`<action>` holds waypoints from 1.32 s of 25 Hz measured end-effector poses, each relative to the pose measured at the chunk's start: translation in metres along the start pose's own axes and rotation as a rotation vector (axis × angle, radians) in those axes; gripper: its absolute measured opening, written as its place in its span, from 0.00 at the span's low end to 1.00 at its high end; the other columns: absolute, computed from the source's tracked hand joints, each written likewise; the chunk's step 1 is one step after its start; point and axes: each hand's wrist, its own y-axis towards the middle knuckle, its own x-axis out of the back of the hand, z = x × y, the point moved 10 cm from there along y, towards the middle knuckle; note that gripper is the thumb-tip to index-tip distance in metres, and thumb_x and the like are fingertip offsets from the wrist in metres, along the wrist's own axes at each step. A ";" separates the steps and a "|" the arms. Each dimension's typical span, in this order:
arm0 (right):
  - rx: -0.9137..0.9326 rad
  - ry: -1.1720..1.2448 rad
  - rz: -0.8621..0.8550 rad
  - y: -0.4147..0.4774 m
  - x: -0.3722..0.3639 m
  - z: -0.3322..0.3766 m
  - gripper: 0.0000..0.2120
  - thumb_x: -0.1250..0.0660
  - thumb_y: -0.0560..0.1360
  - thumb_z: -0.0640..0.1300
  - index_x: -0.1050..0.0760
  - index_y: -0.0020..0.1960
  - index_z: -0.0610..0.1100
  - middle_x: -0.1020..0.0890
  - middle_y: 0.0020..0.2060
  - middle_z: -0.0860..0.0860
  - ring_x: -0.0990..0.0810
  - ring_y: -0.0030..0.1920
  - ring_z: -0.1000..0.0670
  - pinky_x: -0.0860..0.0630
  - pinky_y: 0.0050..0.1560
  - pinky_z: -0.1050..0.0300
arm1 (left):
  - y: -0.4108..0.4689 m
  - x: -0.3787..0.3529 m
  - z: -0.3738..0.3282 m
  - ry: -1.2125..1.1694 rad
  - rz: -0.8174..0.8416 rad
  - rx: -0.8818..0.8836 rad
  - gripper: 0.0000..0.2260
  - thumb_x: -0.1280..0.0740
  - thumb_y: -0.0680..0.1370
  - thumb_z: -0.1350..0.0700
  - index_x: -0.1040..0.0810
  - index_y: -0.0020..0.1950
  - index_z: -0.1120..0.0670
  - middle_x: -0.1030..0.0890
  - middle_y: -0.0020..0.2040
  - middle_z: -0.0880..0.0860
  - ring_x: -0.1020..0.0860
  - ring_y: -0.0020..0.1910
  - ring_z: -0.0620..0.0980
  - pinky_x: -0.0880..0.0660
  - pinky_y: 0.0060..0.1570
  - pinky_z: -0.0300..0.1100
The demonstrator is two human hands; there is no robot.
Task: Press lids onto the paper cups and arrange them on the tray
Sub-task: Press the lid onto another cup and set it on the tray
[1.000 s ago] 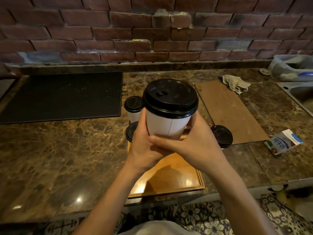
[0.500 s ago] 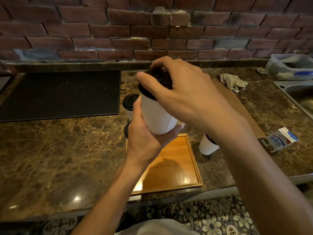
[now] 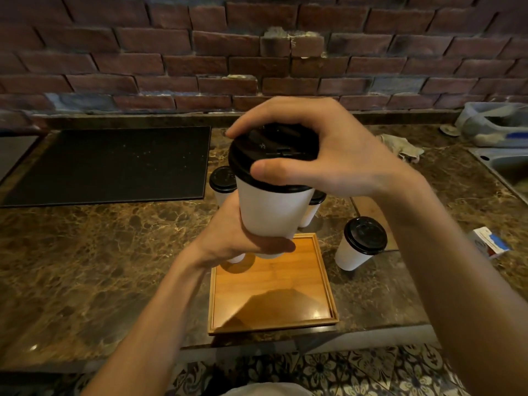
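View: head camera, looking down over both forearms
Held thing: a white paper cup [image 3: 271,212] wearing a round black plastic lid [image 3: 265,155], lifted clear of the brown marble surface [image 3: 100,252] and hanging over the far edge of the square wooden tray [image 3: 271,284]
Left hand [image 3: 237,238]: wrapped round the cup's lower wall and base, bearing it from below and from the left
Right hand [image 3: 337,158]: arched over the lid, fingers curled on the far rim, thumb [image 3: 271,171] clamped on the near rim
Deciding relation: the cup's long axis stands near upright and runs from one hand to the other, right hand on top, left hand underneath, so any press goes straight down that axis into the left palm
Tray from the hands: directly below and towards the person; the left hand is the nearer
Other cups: one lidded cup [image 3: 360,244] on the surface just right of the tray, two more [image 3: 223,184] [image 3: 313,207] beyond the tray, half hidden
Under the left hand: white shapes at the tray's far edge, too hidden to name
Step, as judged: seating the lid, then setting down
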 end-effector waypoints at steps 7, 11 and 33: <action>-0.303 -0.456 -0.210 -0.011 0.014 -0.016 0.21 0.44 0.77 0.64 0.26 0.64 0.57 0.24 0.52 0.55 0.27 0.51 0.51 0.35 0.39 0.59 | -0.006 -0.006 -0.022 0.105 -0.393 -0.103 0.37 0.21 0.61 0.53 0.32 0.65 0.60 0.22 0.56 0.54 0.22 0.54 0.45 0.24 0.41 0.32; -0.138 -0.450 -0.341 -0.013 0.020 0.010 0.18 0.43 0.78 0.60 0.21 0.57 0.54 0.19 0.50 0.54 0.24 0.49 0.53 0.29 0.44 0.57 | -0.013 -0.011 -0.035 0.098 -0.479 -0.142 0.36 0.21 0.61 0.52 0.33 0.64 0.56 0.24 0.55 0.49 0.23 0.52 0.35 0.25 0.40 0.26; -0.213 -0.389 -0.193 0.012 -0.002 0.004 0.14 0.40 0.78 0.59 0.22 0.56 0.54 0.20 0.48 0.57 0.23 0.49 0.54 0.29 0.43 0.58 | -0.016 0.012 -0.029 0.070 -0.280 -0.057 0.38 0.19 0.58 0.53 0.31 0.64 0.56 0.22 0.54 0.51 0.21 0.52 0.43 0.22 0.41 0.34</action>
